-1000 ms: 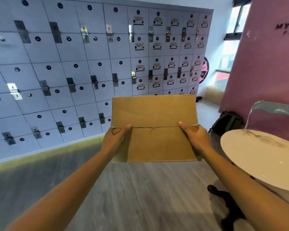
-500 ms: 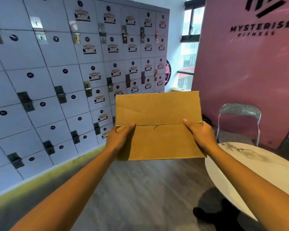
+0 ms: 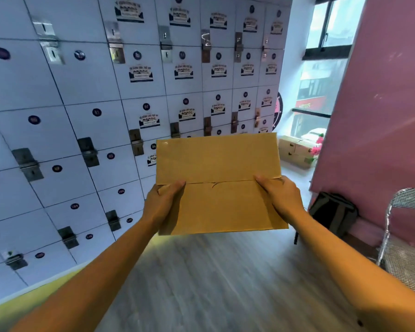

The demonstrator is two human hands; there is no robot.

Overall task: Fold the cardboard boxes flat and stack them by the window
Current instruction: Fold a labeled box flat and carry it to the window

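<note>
Gripping flattened cardboard box (image 3: 218, 185) in both hands, seemingly level

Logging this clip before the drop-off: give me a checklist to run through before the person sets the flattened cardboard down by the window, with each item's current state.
1. Flattened box folded flat: ok.
2. Left hand grips its left edge: ok.
3. Right hand grips its right edge: ok.
4. Window ahead, in view: ok.
5. Cardboard stack under the window visible: ok.
6. Floor path past the black bag: cannot tell, the box hides part.
</note>
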